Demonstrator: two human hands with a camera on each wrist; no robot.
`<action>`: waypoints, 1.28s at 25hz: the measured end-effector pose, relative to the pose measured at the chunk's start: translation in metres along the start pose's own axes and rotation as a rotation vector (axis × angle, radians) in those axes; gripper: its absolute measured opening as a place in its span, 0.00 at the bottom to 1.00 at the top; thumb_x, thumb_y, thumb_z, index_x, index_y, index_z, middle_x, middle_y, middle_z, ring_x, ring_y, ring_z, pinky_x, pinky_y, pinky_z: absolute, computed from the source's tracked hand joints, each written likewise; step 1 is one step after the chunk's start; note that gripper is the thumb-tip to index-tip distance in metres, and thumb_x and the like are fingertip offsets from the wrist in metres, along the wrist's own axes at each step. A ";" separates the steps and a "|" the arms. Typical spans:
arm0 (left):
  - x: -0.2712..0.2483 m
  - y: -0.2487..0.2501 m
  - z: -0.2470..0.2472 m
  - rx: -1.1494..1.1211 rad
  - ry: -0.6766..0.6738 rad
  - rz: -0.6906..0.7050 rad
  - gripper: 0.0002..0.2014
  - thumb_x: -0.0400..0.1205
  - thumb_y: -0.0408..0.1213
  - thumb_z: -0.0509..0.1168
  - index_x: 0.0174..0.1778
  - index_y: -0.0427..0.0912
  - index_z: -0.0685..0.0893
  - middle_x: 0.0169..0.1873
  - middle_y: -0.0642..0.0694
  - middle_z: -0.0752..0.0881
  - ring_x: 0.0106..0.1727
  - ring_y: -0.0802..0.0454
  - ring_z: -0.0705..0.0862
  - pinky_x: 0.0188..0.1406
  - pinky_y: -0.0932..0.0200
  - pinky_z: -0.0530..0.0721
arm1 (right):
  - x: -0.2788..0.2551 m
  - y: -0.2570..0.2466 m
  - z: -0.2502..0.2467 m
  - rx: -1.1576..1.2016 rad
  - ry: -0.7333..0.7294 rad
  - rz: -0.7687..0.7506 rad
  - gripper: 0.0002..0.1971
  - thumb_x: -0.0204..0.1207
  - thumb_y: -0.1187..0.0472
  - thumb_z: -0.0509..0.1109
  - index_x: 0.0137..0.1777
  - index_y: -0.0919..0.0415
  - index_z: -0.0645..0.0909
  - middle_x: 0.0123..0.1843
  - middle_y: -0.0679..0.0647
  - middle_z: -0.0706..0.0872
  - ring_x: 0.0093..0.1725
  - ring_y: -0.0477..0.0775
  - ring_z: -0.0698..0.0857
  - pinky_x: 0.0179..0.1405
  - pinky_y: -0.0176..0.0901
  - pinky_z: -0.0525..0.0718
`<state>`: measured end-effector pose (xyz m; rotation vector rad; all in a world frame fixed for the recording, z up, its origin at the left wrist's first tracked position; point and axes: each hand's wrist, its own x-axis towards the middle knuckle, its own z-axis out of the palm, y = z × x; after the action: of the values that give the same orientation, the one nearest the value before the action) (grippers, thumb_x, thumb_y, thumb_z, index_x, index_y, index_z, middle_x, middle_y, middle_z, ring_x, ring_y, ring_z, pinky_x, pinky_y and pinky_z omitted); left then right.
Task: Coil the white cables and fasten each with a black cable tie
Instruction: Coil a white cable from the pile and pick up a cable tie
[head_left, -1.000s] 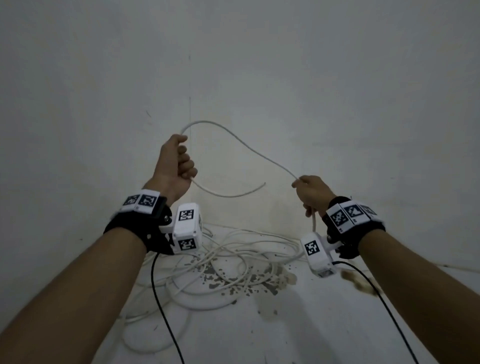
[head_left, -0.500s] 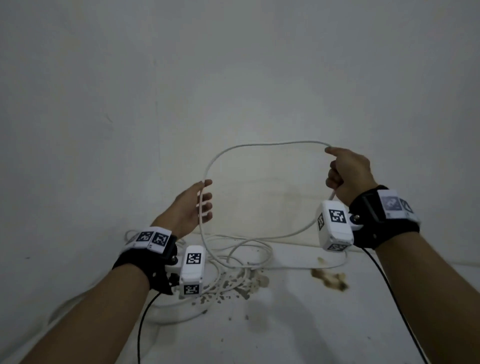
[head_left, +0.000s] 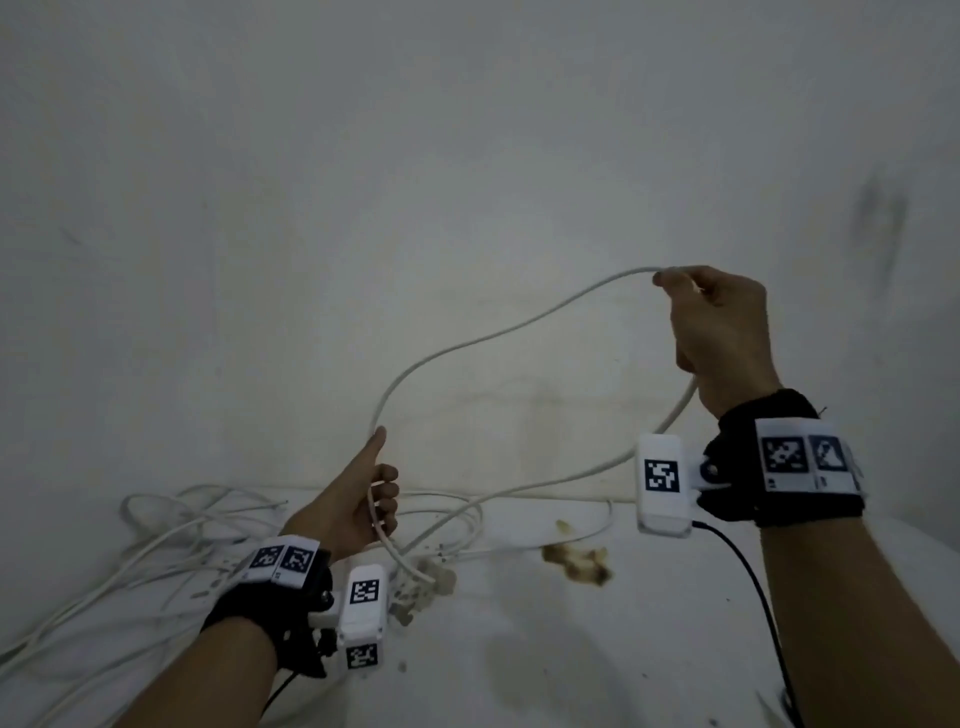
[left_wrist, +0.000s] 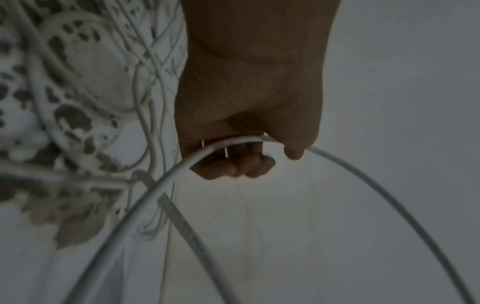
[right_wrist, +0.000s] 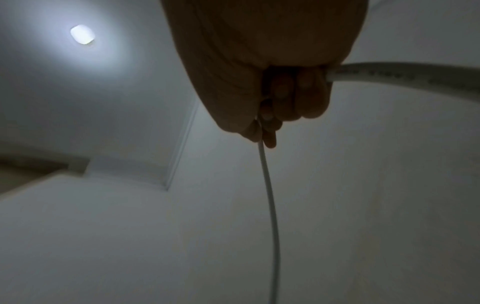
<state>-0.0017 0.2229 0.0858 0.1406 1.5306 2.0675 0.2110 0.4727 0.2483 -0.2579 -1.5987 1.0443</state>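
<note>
White floor (head_left: 649, 649), paint flaked in dark patches. Brown stain (head_left: 574, 564) on it near the wall. Left of the stain: tangle of loose white cables (head_left: 197, 530) lying on the floor, spreading further left.

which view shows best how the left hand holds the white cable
The left wrist view: the left hand has its fingers curled under the white cable, thumb over it. The head view shows that grip smaller; the right wrist view shows only the right hand.

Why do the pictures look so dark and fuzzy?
Head view: dim, grey room. Left wrist view: the left hand is shadowed, and the thin white cable and floor pile are blurred. Right wrist view: a bright ceiling light glares, silhouetting the right hand.
</note>
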 end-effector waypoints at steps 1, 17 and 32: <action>0.003 -0.003 0.001 -0.057 -0.025 -0.030 0.28 0.80 0.62 0.65 0.22 0.49 0.64 0.15 0.52 0.61 0.14 0.55 0.59 0.19 0.65 0.55 | -0.002 0.007 -0.003 -0.167 -0.006 -0.083 0.10 0.83 0.56 0.67 0.46 0.57 0.89 0.29 0.52 0.81 0.26 0.50 0.78 0.27 0.38 0.73; -0.004 -0.019 0.066 -0.662 -0.290 0.427 0.14 0.89 0.41 0.52 0.41 0.43 0.77 0.23 0.52 0.70 0.21 0.57 0.66 0.19 0.65 0.68 | -0.114 0.052 0.020 -0.947 -1.101 -0.063 0.14 0.83 0.46 0.64 0.55 0.55 0.84 0.51 0.54 0.83 0.45 0.53 0.81 0.44 0.42 0.79; -0.042 -0.027 0.100 0.738 -0.335 0.349 0.23 0.91 0.48 0.47 0.36 0.43 0.78 0.21 0.52 0.78 0.21 0.58 0.72 0.26 0.62 0.71 | -0.114 0.035 0.025 -0.739 -0.749 -0.317 0.11 0.75 0.38 0.74 0.48 0.43 0.84 0.37 0.36 0.77 0.43 0.40 0.84 0.47 0.41 0.86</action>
<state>0.0835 0.2930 0.1056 1.0314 2.0654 1.4891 0.2131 0.4060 0.1466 -0.0885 -2.5755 0.2514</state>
